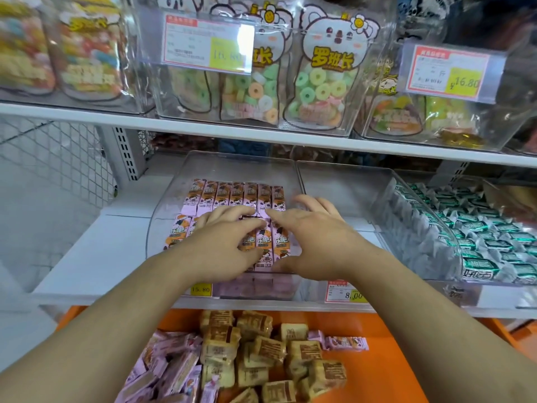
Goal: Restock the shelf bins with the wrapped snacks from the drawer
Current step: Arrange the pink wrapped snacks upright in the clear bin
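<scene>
Both hands are in the clear bin [162, 216] on the middle shelf, working the pink wrapped snacks [236, 193] into rows. The back row stands tidy, seven or so packets side by side; the front row is partly covered by the hands. The left hand [223, 242] lies on the front row with fingers bent over the packets, pressing or nudging them. Whether it actually pinches one, I cannot tell. The right hand [313, 237] has its fingers spread and fairly straight, thumb touching the wrappers, the other fingers reaching toward the bin's right wall; it looks released, steadying more than grasping.

So this bin is well on its way, roughly two rows filled. There's plenty left, though. Down below, the orange drawer [392, 359] holds a heap of loose pink packets [174, 370] at the left and a pile of tan wrapped cakes [261, 350] in the middle. The neighbouring bin [334, 187] to the right looks bare where it shows. Further right, green-and-white snacks [479, 228] already fill their bin.
</scene>
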The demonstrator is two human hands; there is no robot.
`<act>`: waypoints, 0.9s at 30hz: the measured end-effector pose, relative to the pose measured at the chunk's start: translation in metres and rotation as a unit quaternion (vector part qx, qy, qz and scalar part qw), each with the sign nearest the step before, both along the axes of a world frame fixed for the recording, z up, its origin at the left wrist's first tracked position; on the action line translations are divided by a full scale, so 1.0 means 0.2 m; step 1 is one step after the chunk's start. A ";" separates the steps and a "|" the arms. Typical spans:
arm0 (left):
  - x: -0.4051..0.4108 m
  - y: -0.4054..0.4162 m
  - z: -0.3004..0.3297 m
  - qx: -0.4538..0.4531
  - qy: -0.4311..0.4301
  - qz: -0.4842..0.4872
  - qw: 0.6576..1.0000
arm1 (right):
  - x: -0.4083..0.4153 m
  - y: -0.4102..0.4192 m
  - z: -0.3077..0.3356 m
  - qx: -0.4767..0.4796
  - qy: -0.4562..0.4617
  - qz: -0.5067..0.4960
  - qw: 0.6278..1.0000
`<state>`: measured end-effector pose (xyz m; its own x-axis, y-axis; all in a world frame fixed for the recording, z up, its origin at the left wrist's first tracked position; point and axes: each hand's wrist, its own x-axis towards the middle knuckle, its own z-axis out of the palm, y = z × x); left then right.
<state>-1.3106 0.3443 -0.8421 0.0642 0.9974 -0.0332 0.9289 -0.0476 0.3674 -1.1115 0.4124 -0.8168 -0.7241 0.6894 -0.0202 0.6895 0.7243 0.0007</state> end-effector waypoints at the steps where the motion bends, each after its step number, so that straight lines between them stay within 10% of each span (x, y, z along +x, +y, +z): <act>1: 0.00 0.00 -0.01 0.020 -0.001 -0.001 1.000 | 0.00 0.01 -0.01 -0.009 0.012 -0.002 1.000; 27: 0.07 -0.28 0.10 -0.004 -0.003 -0.064 0.998 | 0.34 -0.32 0.06 -0.101 0.213 -0.029 0.971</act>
